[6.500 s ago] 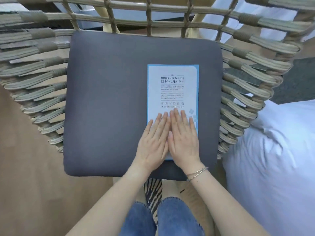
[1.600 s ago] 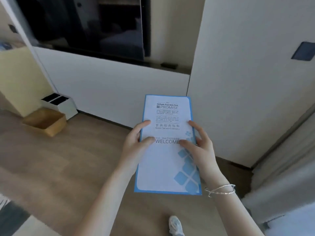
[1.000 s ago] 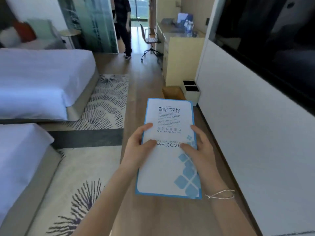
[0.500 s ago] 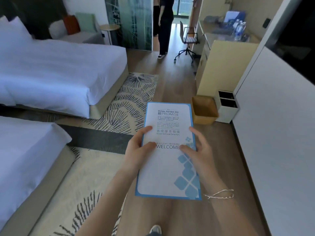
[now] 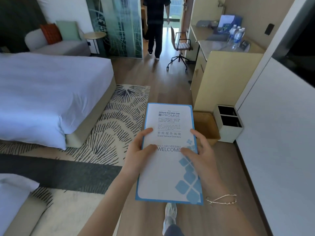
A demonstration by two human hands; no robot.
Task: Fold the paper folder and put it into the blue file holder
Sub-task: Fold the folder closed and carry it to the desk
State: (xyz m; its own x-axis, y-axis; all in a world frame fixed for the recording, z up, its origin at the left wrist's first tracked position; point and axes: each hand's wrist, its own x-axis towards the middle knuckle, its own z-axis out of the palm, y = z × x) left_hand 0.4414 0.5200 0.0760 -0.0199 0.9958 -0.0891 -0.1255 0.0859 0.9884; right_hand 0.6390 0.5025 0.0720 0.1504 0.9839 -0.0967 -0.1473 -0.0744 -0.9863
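The folded paper folder (image 5: 167,155) is held in the air above the wooden floor (image 5: 170,86), front cover up. The left hand (image 5: 139,155) grips its left edge and the right hand (image 5: 202,155) its right edge, fingers (image 5: 147,131) curled onto the cover. A blue file holder (image 5: 229,21) stands on the desk (image 5: 219,45) far ahead.

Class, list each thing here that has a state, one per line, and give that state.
White and blue paper folder: folded shut, held off the floor.
Left hand: gripping the folder's left edge.
Right hand: gripping its right edge.
Woven brown basket: upright on the floor.
White two-slot bin: upright.
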